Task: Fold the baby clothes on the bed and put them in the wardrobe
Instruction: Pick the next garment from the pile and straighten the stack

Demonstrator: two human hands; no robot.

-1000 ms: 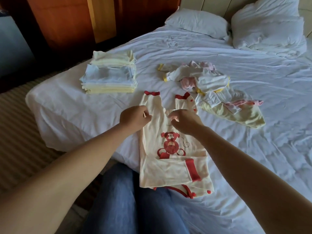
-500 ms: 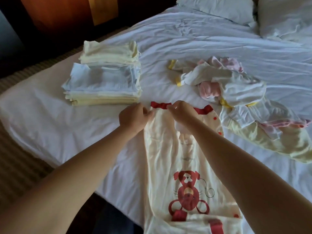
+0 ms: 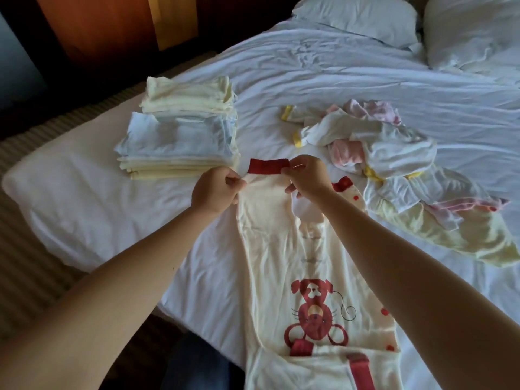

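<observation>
- Baby romper point(image 3: 281, 249), cream with a red monkey print: it lies flat on the bed point(image 3: 84, 206) in front of the person, between the folded stack point(image 3: 180, 142) and the unfolded pile point(image 3: 394, 170).
- The left hand point(image 3: 215, 190) has its fingers curled and pinches the left edge of one leg, just below the red cuff point(image 3: 268, 166). The right hand point(image 3: 308, 178) pinches the right end of the same cuff between thumb and fingertips.
- Both grips take only a thin edge, so I judge the fabric may slip out if it is pulled tight, and the fold would come out crooked.
- The second leg point(image 3: 351, 195) lies beside the right wrist and close to the unfolded pile. A careless fold could drag it or catch a loose garment.
- The folded stack is just beyond the left hand, so a wide movement could push it over.
- The near end seems to be at the bed's edge, and the romper might slide down.
- The long axis runs from the person toward the far side, leaning a little left. The cuffed legs point away and the folded-over end is nearest.
</observation>
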